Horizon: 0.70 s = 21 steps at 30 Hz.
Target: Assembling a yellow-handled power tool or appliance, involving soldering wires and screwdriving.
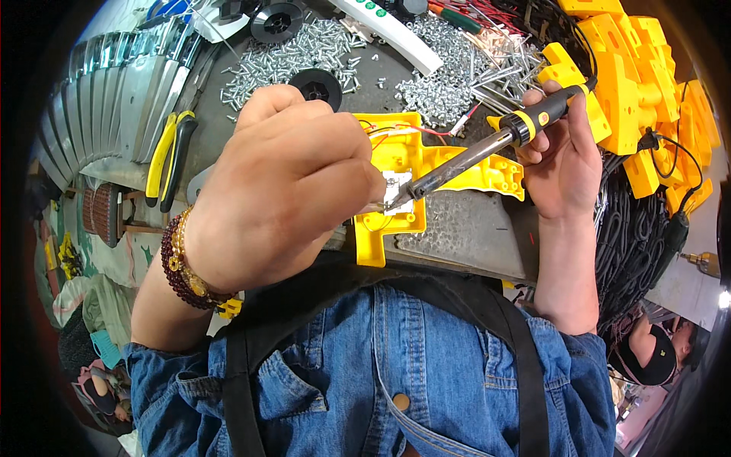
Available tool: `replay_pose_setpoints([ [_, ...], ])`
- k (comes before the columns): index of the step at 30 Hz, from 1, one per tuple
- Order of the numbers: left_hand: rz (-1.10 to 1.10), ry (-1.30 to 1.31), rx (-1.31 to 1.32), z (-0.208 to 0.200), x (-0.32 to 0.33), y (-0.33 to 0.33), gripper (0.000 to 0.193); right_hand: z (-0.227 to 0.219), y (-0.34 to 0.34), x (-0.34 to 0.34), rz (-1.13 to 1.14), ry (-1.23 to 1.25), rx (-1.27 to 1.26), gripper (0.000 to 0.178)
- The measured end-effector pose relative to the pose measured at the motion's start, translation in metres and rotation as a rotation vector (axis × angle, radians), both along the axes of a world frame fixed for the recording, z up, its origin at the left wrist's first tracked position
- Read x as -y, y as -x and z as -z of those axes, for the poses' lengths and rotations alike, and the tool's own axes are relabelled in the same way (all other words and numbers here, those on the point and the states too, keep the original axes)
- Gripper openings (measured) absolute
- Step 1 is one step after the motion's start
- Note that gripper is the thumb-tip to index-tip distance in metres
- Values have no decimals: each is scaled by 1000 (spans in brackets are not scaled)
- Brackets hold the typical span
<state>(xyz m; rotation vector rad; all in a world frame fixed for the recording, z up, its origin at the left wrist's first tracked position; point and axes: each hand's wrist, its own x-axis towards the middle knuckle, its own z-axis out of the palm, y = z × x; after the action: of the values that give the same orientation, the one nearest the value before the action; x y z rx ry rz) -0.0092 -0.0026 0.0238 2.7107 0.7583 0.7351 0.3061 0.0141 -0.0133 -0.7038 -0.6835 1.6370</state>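
Left hand (293, 164): curled over the work, fingers bent close together; whether they pinch anything, I cannot tell.
Right hand (567, 164): fingers bent around the handle of a black-and-yellow soldering iron with a metal barrel (464, 163), palm partly upward.
Iron tip: angled down at a small white rectangular part (399, 186); contact is unclear.
Yellow plastic housing (370, 247): hollow side up on the dark grey bench (373, 90), before the person, partly covered by the left hand, the white part inside it.
Beyond the housing: a round black plastic spool (316, 87) and a heap of silvery metal screws (304, 57).
Beside the left hand: pliers with yellow-and-black handles (162, 156).
Beyond the right hand: piled yellow plastic pieces (617, 84), near bundled black cables (628, 236).
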Motion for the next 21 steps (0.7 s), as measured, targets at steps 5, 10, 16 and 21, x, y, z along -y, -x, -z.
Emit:
replay_pose_setpoints([
  [5,7,13,-2,1,0,0,20,0,2,0,-1,-7,-4,37],
  [10,18,38,1,1,-1,0,20,-1,1,0,4,-15,0,37],
  [16,-219,-131,31,0,-57,9,9,2,2,0,5,-19,-9,37],
  [21,8,426,39,-2,-81,-50,22,-4,1,2,31,-34,22,38],
])
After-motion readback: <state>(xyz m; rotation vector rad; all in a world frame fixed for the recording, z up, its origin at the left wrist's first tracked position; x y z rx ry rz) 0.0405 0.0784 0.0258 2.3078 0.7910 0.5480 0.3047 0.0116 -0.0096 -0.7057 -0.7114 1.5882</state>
